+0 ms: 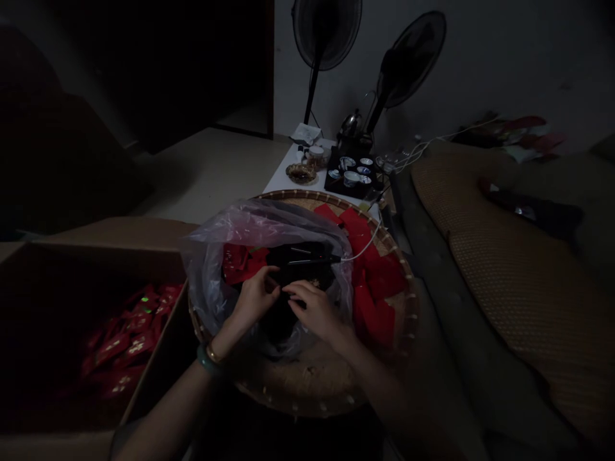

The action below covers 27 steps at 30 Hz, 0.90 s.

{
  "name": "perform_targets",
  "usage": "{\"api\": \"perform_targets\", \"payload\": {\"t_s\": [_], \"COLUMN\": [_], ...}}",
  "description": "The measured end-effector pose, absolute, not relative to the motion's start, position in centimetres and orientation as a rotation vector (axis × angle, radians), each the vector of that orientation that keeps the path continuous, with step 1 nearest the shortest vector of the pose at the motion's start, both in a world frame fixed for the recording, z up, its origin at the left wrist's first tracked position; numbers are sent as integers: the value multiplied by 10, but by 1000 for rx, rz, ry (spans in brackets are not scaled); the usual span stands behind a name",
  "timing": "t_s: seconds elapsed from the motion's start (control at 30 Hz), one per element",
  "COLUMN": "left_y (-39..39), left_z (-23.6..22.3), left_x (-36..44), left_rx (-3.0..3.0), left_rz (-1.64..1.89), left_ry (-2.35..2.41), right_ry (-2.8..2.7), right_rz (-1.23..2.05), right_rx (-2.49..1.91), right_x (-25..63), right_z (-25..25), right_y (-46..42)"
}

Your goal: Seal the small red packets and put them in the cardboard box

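A round basket [307, 387] is occupying the centre, 12 o'clock being its far edge. Within it, a clear plastic bag [209, 285] is lying open, spreading from about 8 to 1 o'clock; it is holding a dark mass [273, 326] too dim to name, with red packets [235, 259] resting at the bag's 10 o'clock. The left hand [257, 298], its wrist bearing a green bangle [206, 358], is reaching into the bag from 7 o'clock; the right hand [314, 310] is reaching in from 5 o'clock. Their fingertips are nearly meeting over the dark mass, thumbs and fingers forming narrow gaps, but shadow is hiding whether anything is being pinched, so this cannot be told. Just beyond, toward 12 o'clock, a slim black tool [312, 261] is lying across the bag's opening, its white cord [368, 246] running toward 2 o'clock. Red pouches [377, 320] are overlapping along the basket from 1 to 4 o'clock. Outside, at 9 o'clock, an open cardboard box [110, 230] is containing a heap of shiny red sachets [137, 346]. Beyond 12 o'clock, a white table [283, 182] is supporting a brown bowl [294, 173] and a black tray [339, 186] that is carrying small cups [352, 179].
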<state>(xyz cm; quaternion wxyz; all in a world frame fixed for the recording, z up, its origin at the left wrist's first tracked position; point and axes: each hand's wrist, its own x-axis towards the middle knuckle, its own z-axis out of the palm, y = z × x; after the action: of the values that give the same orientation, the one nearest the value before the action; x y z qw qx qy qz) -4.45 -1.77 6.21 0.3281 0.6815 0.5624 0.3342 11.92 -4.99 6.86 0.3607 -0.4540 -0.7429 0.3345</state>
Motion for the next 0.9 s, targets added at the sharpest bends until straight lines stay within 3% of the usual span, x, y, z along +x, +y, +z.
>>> {"api": "perform_targets", "payload": {"t_s": [0.3, 0.57, 0.9], "left_y": [-18, -19, -25], "left_z": [60, 59, 68], "left_x": [-50, -54, -49], "left_rx": [1758, 1775, 1564], "left_rz": [879, 864, 974], "left_ry": [1442, 1397, 1221], "right_ry": [-2041, -1782, -1852], "right_rz": [859, 753, 931], "right_rx": [-1262, -1401, -1322], "right_x": [119, 132, 123], "right_z": [61, 57, 36], "right_y": [-49, -45, -57]}}
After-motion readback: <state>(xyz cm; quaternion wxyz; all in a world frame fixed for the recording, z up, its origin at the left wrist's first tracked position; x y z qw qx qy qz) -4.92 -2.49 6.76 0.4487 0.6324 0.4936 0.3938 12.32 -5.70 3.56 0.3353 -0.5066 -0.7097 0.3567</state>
